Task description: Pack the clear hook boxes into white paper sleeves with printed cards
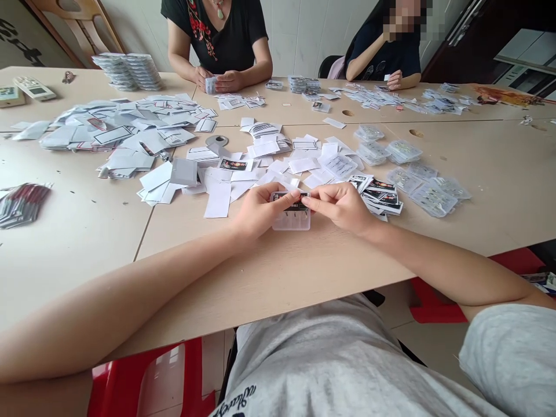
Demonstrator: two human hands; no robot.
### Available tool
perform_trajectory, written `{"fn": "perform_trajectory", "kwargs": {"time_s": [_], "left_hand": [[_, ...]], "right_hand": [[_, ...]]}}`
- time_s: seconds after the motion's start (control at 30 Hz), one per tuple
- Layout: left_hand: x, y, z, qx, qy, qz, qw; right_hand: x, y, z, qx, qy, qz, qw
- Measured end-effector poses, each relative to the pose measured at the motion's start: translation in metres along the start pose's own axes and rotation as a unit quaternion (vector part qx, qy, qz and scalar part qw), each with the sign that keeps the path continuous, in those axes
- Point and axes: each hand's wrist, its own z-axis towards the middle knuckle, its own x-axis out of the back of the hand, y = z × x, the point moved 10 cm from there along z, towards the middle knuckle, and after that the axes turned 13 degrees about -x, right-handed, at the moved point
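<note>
A small transparent plastic compartment box (292,221) is held up just over the near part of the table. A black printed card (294,206) lies across its upper part, and small dark items show in the compartments below. My left hand (263,207) grips the box's left side, its thumb pressed on the card. Thumb and fingers of my right hand (341,204) pinch the card's right end at the box's upper right corner. Just beyond my right hand is a stack of black-and-white printed cards (379,194). Loose white cards (218,198) spread beyond my left hand.
Several filled transparent boxes (438,194) sit to the right. A big heap of white packets (125,130) covers the left, near a tape roll (216,141). Stacked packs (128,72) stand at the back. Two people sit across the wooden table (208,278); a red stool (191,370) is below.
</note>
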Motion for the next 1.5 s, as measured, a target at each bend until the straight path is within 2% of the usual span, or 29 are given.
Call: {"fn": "perform_trajectory", "kwargs": {"time_s": [0.07,0.13,0.2,0.33,0.5,0.6,0.7,0.77,0.93,1.1,1.2,1.33,1.5], "left_hand": [[-0.004,-0.004,0.0,0.017,-0.006,-0.081,0.997],[-0.004,-0.01,0.002,0.031,-0.015,-0.112,0.993],[0.0,-0.017,0.006,0.035,-0.013,-0.112,0.993],[0.013,-0.021,0.014,0.001,0.002,-0.084,0.996],[0.012,-0.018,0.013,-0.019,-0.008,-0.047,0.999],[0.009,-0.016,0.012,-0.023,-0.024,-0.044,0.998],[0.006,-0.017,0.013,-0.021,-0.038,-0.056,0.997],[0.005,-0.02,0.014,-0.012,-0.042,-0.074,0.996],[0.006,-0.02,0.015,-0.02,-0.052,-0.041,0.998],[0.003,-0.009,0.013,-0.063,-0.077,0.036,0.994],[-0.005,-0.004,0.009,-0.083,-0.117,0.07,0.987],[-0.017,-0.002,0.002,-0.076,-0.169,0.061,0.981],[-0.021,-0.005,-0.001,-0.043,-0.194,0.013,0.98]], "right_hand": [[0.0,0.0,0.001,-0.003,-0.01,0.019,1.0],[0.003,0.002,0.003,-0.011,-0.015,0.047,0.999],[0.007,0.005,0.005,-0.017,-0.01,0.081,0.997],[0.012,0.012,0.007,-0.033,-0.002,0.134,0.99],[0.012,0.032,0.011,-0.124,0.002,0.164,0.979],[0.011,0.037,0.011,-0.153,-0.009,0.114,0.982],[0.009,0.027,0.009,-0.115,-0.019,0.003,0.993],[0.006,0.021,0.008,-0.092,-0.029,-0.033,0.995],[-0.004,0.022,0.004,-0.096,-0.097,-0.014,0.991],[0.003,0.019,0.003,-0.091,-0.079,0.015,0.993],[-0.002,0.025,0.001,-0.123,-0.1,-0.012,0.987],[-0.014,0.034,-0.004,-0.155,-0.161,-0.097,0.97],[-0.023,0.041,-0.006,-0.203,-0.228,-0.039,0.951]]}}
